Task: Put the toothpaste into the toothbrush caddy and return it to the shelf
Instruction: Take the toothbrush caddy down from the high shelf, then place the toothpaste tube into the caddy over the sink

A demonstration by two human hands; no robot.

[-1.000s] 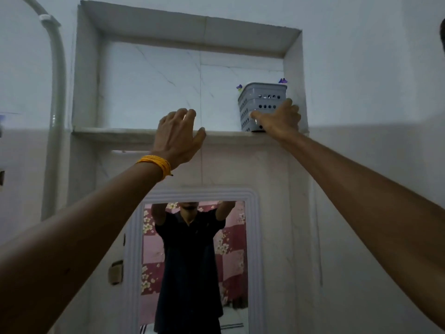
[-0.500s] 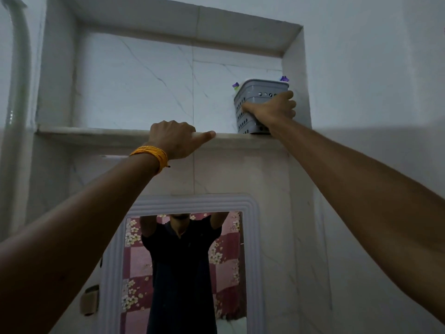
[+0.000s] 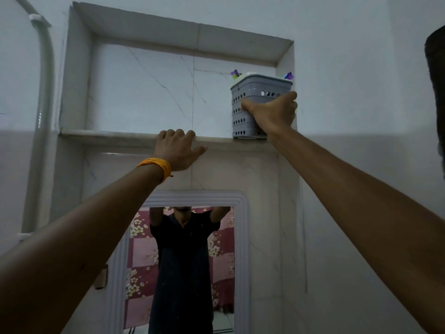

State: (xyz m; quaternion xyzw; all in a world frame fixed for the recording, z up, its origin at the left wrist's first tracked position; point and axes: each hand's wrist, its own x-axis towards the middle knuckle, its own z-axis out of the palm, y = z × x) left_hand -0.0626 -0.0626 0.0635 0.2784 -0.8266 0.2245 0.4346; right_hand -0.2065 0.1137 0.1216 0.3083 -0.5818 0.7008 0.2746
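Note:
A grey perforated toothbrush caddy [image 3: 250,91] stands at the right end of the marble shelf [image 3: 108,135], inside a wall niche. Purple and green brush tips [image 3: 234,74] and a white rim poke above its top; I cannot make out the toothpaste. My right hand [image 3: 273,113] is wrapped around the caddy's front, thumb on its left side. My left hand [image 3: 177,148], with an orange thread band at the wrist, rests on the shelf's front edge, fingers curled over it and holding no object.
The niche's right wall [image 3: 285,63] is close beside the caddy. A white-framed mirror [image 3: 183,261] hangs below the shelf. A grey pipe [image 3: 43,100] runs down the wall at the left. A dark object [image 3: 435,92] intrudes at the right edge.
My left hand came down from the air onto the shelf edge. My right hand shifted from the caddy's base up to a fuller grip around its front.

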